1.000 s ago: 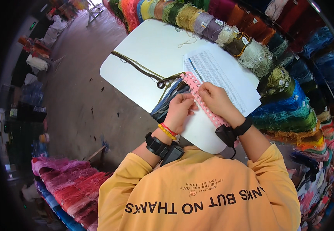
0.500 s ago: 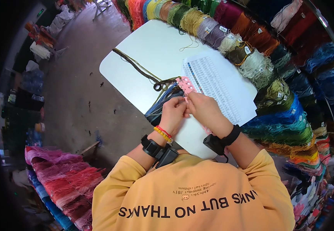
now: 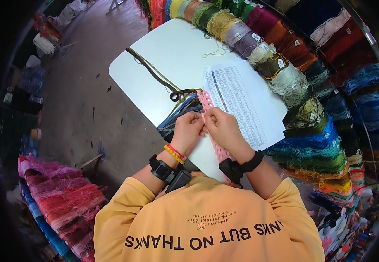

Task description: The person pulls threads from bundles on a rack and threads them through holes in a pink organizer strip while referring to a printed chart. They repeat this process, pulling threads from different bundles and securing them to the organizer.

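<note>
strip (image 3: pixel 205 101), pink, hole-patterned, at right hand (image 3: pixel 223 127); threads (image 3: pixel 175 116), blue-grey, beyond left hand (image 3: pixel 188 132); sheet (image 3: pixel 242 111), white, gridded, beyond right hand.

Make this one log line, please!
left hand: at pink perforated strip; right hand: at same strip; grip: hidden; threads: left of strip; paper sheet: on white tabletop

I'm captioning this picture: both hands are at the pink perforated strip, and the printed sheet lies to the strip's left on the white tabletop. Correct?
Not quite: in the head view, the printed sheet lies to the right of the pink perforated strip. The rest stands: the left hand and right hand are both at the strip, and the sheet is on the white tabletop.
</note>
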A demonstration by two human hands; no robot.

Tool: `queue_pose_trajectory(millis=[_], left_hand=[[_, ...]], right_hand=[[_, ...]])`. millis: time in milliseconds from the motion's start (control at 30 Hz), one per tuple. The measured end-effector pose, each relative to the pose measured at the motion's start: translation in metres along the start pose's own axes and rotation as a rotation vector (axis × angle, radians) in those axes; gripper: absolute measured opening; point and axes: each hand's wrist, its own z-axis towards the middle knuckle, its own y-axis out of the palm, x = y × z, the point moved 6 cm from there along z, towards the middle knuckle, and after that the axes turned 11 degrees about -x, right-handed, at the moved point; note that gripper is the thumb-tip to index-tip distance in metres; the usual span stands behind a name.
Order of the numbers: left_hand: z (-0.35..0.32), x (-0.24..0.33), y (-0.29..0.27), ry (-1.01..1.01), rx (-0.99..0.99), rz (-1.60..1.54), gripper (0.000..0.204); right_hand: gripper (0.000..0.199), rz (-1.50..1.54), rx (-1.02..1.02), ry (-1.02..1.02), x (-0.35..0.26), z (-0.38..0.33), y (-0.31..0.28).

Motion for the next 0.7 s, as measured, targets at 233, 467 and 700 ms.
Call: queue_pose_trajectory(millis=[233,467,700], left_hand=[[0.001,-0.001,-0.002,-0.014,0.015,-0.013,0.011],[-0.007,0.016,-0.02,0.016,-0.044,0.536,0.01],[-0.035,0.034,-0.021,0.006,-0.222,-0.571,0.005]], right_hand=[[0.013,0.151,0.004,0.054,0.0,-0.002,-0.002],[0.013,-0.08,-0.012,-0.039,-0.002,-0.004,0.002],[0.009,-0.264,0.008,-0.12,0.001,-0.003,0.003]])
